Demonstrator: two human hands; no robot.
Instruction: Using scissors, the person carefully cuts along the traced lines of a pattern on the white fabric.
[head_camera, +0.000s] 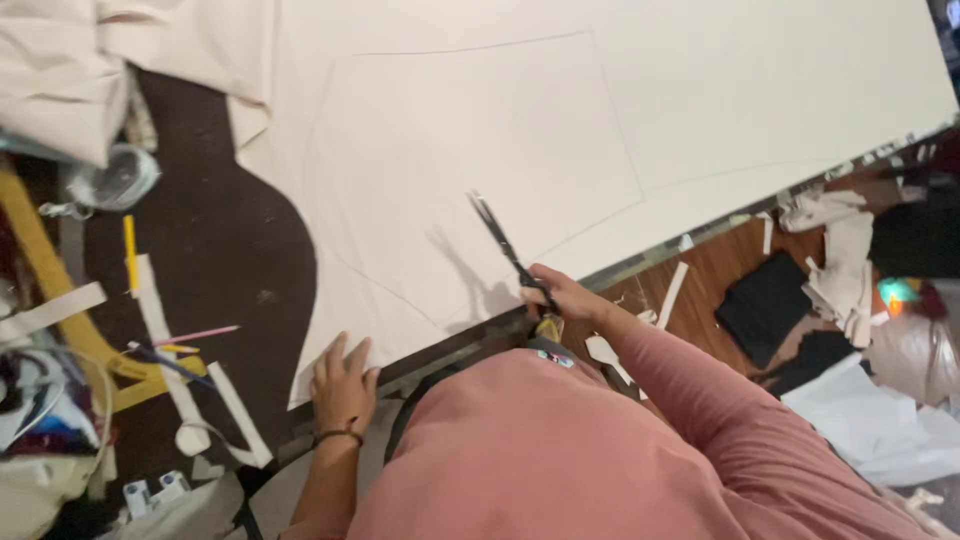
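The right hand grips black scissors, blades pointing toward eleven o'clock over the cream fabric; the left hand lies flat and unclenched on its seven o'clock edge.

Broad cream fabric lies open ahead; pencils, strips (perhaps tape) crowd the left table edge.

Left hand flat, palm down, fingers spread a bit, dark band on wrist. Right hand curled in tight grip, pink-sleeved arm bent and reaching forward.
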